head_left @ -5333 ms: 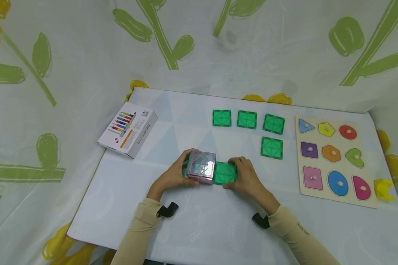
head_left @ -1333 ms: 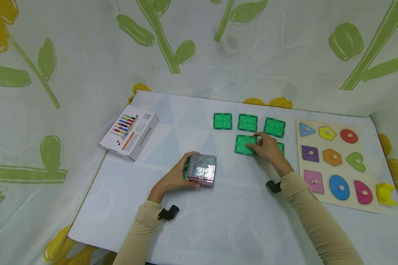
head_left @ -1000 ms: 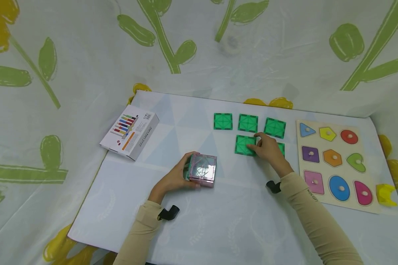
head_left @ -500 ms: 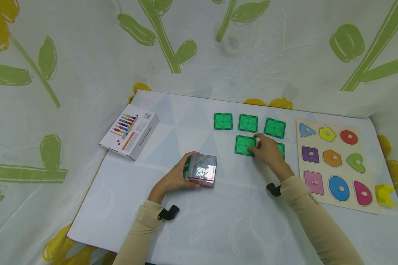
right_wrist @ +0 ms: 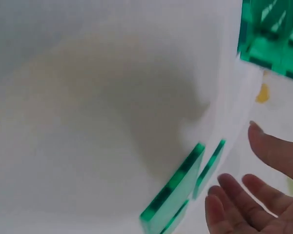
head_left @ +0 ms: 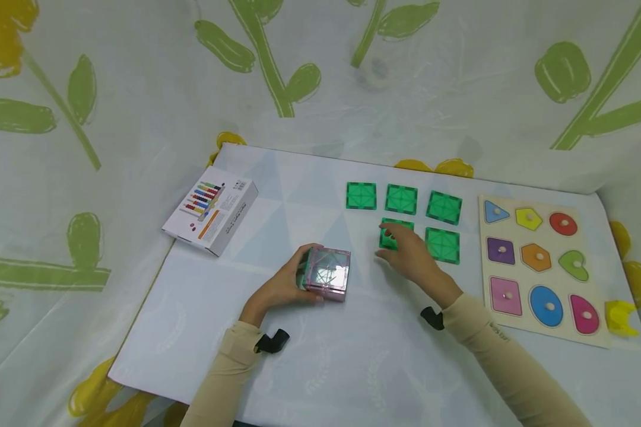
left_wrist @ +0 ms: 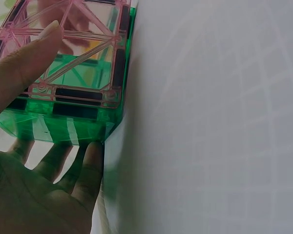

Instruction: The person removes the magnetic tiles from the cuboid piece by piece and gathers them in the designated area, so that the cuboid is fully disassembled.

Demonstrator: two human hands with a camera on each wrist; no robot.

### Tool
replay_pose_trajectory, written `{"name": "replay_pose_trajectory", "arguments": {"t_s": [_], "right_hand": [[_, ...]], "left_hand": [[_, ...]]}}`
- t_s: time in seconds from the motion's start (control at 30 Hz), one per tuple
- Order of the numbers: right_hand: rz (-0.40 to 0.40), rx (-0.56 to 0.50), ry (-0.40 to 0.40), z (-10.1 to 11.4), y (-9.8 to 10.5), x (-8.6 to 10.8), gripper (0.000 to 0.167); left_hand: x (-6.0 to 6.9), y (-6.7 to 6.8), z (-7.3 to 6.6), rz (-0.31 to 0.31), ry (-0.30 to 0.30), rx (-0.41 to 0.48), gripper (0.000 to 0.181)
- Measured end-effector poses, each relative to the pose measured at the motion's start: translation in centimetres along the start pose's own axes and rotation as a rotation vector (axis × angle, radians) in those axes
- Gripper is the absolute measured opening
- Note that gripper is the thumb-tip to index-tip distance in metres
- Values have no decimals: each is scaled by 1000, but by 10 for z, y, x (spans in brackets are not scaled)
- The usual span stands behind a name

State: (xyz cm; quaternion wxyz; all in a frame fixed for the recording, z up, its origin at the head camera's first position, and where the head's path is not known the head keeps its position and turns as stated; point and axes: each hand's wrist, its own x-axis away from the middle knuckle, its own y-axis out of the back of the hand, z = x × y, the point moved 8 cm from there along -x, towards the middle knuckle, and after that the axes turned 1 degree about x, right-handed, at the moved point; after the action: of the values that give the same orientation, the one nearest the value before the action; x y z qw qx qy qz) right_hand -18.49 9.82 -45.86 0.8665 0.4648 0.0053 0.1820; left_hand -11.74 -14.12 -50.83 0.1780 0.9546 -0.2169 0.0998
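L hand [head_left: 283, 284] grips pink/green box [head_left: 328, 270] on counter [head_left: 192, 332], L of & nearer person than tiles; thumb on pink face, fingertips agst green, prob. to stop walls parting. R hand [head_left: 408, 255] holds nil, thumb & fingers apart, fingers loosely bent, at lower-L green tile [head_left: 389, 242]. Other 4 green tiles [head_left: 401, 199] flat, gaps betw., presumably for separate pickup.

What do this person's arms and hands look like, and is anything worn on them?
The left sleeve and right sleeve are long and beige; the right one has a small dark marking, too small to read. A bent black piece sticks out by the left cuff, and a similar one by the right. The left hand and right hand wear no gloves.
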Motion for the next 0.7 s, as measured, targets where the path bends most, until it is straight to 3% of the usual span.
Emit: {"name": "replay_pose_trajectory", "arguments": {"t_s": [0.23,0.37,0.5,0.7], "right_hand": [[-19,36,273,48,-16,16,83],[-65,191,515,77,-23,26,89],[-121,351,713,94,-33,36,85],[-100,501,835,102,-47,43,77]], "left_hand": [[0,0,0,2,11,-9,111],[-1,0,-1,7,-7,-11,111],[-2,-1,-1,10,-23,-12,110],[-1,-1,-1,12,-31,-22,111]]}}
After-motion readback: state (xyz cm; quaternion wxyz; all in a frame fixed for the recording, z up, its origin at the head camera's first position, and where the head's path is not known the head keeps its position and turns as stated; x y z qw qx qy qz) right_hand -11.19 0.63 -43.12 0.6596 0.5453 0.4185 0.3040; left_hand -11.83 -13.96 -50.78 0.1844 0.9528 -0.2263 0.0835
